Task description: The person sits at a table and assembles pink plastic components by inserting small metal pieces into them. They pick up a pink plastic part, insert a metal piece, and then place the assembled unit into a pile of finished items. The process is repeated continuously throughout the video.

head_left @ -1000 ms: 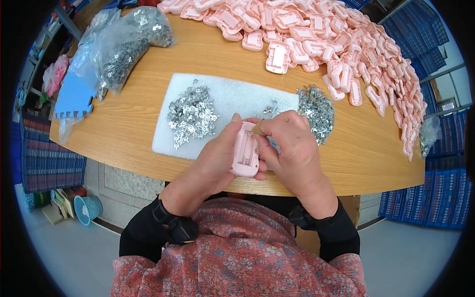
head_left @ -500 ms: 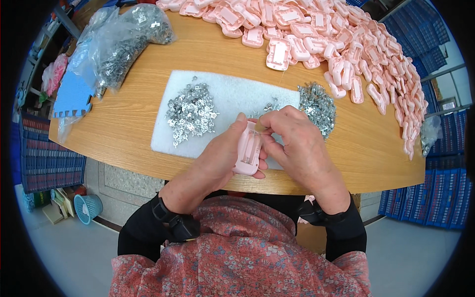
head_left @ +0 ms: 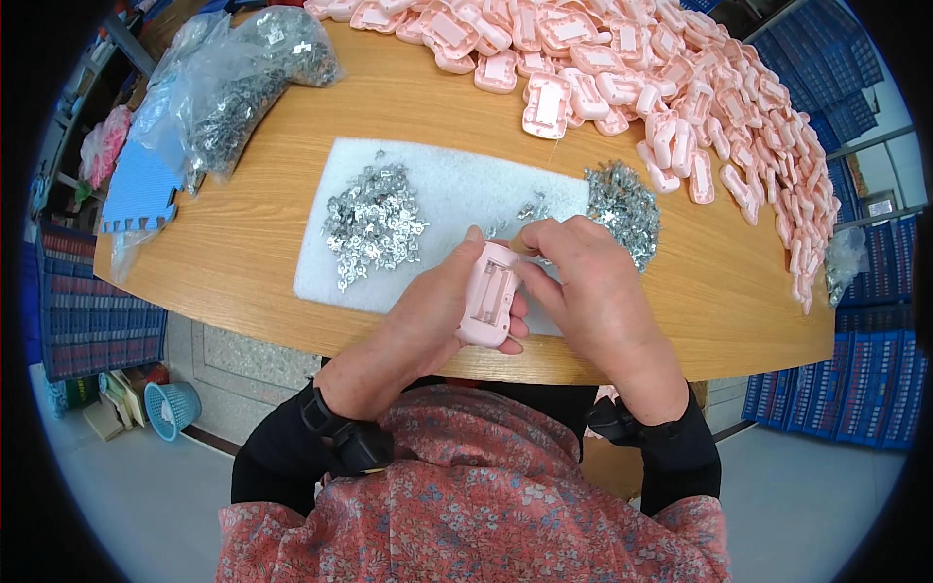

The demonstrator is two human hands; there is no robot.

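A pale pink plastic casing with a long battery compartment rests in my left hand. The thumb lies along its left edge, and fingertips show beneath its right side. My right hand is at the casing's upper right corner, thumb and index finger bent together. Whatever is between those fingertips is too small and covered to make out. Under and beyond both hands lies a white foam pad. On its left part sits a heap of flat silvery metal clips; a few small metal pieces lie near my right fingers.
A second pile of small metal parts stands at the pad's right edge. Many pink casings cover the table's far right. Clear bags of metal parts and a blue foam mat are at the left. Blue crates stand beyond.
My right fingertips have drawn slightly off the casing's top end, baring more of its compartment. The casing has shifted a little toward me, still in my left hand.
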